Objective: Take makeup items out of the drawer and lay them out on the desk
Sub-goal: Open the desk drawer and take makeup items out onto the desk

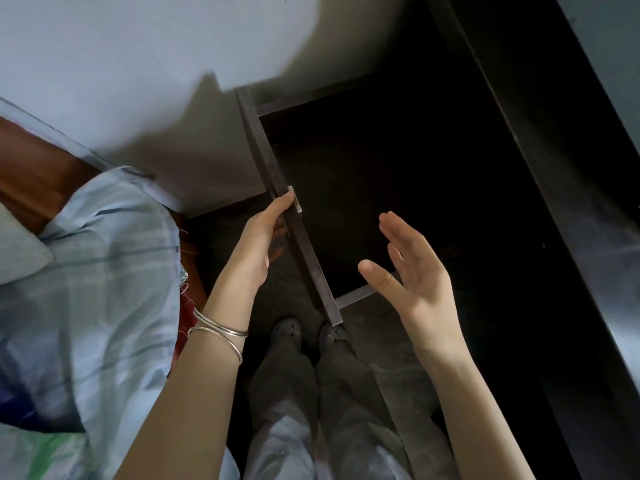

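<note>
Drawer [294, 216] dark, pulled open, shadowed inside

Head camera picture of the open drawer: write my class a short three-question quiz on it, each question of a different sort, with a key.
1. True or false: the left hand grips the drawer front at its pale handle.
2. Multiple choice: the right hand is
A. pinching a lipstick
B. open, holding nothing, over the drawer
C. resting flat on the desk
3. Fill in: on the left wrist sit two silver ____.

Key
1. True.
2. B. Its fingers are spread and touch nothing.
3. Bangles.

Note for markers: the inside of the drawer is too dark to tell what lies in it.
</note>
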`<state>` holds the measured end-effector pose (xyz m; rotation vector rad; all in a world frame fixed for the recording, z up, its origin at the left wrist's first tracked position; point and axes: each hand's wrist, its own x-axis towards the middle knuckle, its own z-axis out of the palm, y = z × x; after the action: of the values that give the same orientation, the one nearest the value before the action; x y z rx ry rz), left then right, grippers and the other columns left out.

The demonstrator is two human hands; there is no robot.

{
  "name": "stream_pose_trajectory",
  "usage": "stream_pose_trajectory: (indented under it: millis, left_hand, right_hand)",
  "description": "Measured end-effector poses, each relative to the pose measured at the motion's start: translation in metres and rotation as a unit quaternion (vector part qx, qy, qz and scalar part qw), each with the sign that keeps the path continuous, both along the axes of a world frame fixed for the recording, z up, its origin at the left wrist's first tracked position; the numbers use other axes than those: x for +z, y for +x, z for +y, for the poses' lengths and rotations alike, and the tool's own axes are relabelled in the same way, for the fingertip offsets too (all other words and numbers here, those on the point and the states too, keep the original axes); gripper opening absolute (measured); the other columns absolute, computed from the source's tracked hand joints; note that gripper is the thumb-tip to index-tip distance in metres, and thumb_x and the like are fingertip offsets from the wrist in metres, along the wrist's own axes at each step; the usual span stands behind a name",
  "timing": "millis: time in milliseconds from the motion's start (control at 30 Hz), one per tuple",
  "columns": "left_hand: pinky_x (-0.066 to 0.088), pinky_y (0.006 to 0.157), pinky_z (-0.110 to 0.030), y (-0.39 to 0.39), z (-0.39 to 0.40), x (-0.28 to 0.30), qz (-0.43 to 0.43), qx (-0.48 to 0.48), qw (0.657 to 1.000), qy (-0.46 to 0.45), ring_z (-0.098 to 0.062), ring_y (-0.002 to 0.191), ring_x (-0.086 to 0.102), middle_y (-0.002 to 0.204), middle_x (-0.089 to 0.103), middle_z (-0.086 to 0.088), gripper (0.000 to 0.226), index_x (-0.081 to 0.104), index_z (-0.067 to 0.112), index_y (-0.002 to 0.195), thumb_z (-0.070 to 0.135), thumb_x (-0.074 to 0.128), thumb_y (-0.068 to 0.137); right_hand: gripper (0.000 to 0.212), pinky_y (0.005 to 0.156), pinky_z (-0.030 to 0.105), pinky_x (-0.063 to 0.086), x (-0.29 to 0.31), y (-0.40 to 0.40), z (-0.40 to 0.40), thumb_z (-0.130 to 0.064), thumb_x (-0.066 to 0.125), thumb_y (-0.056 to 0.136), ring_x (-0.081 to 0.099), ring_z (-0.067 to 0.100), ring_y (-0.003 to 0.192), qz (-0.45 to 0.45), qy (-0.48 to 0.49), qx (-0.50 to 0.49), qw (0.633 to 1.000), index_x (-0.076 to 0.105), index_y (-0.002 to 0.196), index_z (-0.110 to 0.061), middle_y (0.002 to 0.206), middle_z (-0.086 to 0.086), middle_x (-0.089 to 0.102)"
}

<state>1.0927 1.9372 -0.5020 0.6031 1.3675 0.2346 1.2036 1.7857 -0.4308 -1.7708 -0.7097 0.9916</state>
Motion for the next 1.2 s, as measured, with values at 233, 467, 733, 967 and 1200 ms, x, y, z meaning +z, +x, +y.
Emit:
stream_pose_trajectory:
  millis: [233,467,733,967,1200]
  left_hand:
    - [0.04,0.105,-0.05,-0.004,-0.004,0.012,-0.01,-0.064,0.998,0.013,-0.023,0.121,0.05,0.124,0.055,-0.002,0.049,0.042,0.02,0.134,0.035,0.057,0.09]
    - [0.042,0.098,-0.044,0.003,-0.009,0.023,-0.051,-0.051,0.997,-0.013,-0.025,0.133,0.039,0.145,0.042,-0.002,0.052,0.041,0.023,0.139,0.033,0.056,0.09]
    - [0.034,0.105,-0.049,0.054,-0.008,0.032,-0.094,-0.055,0.992,-0.056,-0.028,0.143,0.024,0.155,0.024,-0.005,0.067,0.023,0.018,0.148,0.041,0.052,0.092]
    - [0.031,0.108,-0.058,0.125,-0.013,0.037,-0.162,-0.031,0.981,-0.101,-0.031,0.14,0.03,0.15,0.034,-0.008,0.061,0.033,0.023,0.144,0.051,0.047,0.091]
    - [0.038,0.104,-0.057,0.19,-0.018,0.04,-0.14,-0.02,0.983,-0.117,-0.037,0.134,0.035,0.147,0.035,-0.015,0.067,0.029,0.024,0.145,0.057,0.045,0.089]
  right_hand:
    - [0.066,0.11,0.015,0.031,0.0,0.001,0.008,-0.033,0.071,0.072,0.041,-0.006,0.13,-0.027,0.003,-0.004,1.0,0.045,0.132,-0.03,0.137,-0.016,0.05]
    - [0.066,0.111,0.017,0.032,0.002,0.001,0.024,-0.032,0.07,0.072,0.043,-0.005,0.129,-0.035,0.013,-0.018,0.999,0.044,0.132,-0.03,0.137,-0.013,0.051]
    - [0.068,0.113,0.032,0.032,0.028,0.023,0.031,-0.042,0.071,0.07,0.043,-0.001,0.131,-0.047,0.026,-0.049,0.997,0.046,0.132,-0.03,0.139,-0.01,0.051]
    - [0.068,0.112,0.029,0.032,0.054,0.051,0.012,-0.043,0.068,0.072,0.043,-0.002,0.13,-0.057,0.03,-0.093,0.994,0.047,0.135,-0.027,0.138,-0.013,0.051]
    - [0.061,0.111,0.027,0.034,0.072,0.075,-0.006,-0.032,0.069,0.076,0.045,-0.005,0.127,-0.053,0.038,-0.138,0.988,0.048,0.133,-0.03,0.135,-0.018,0.052]
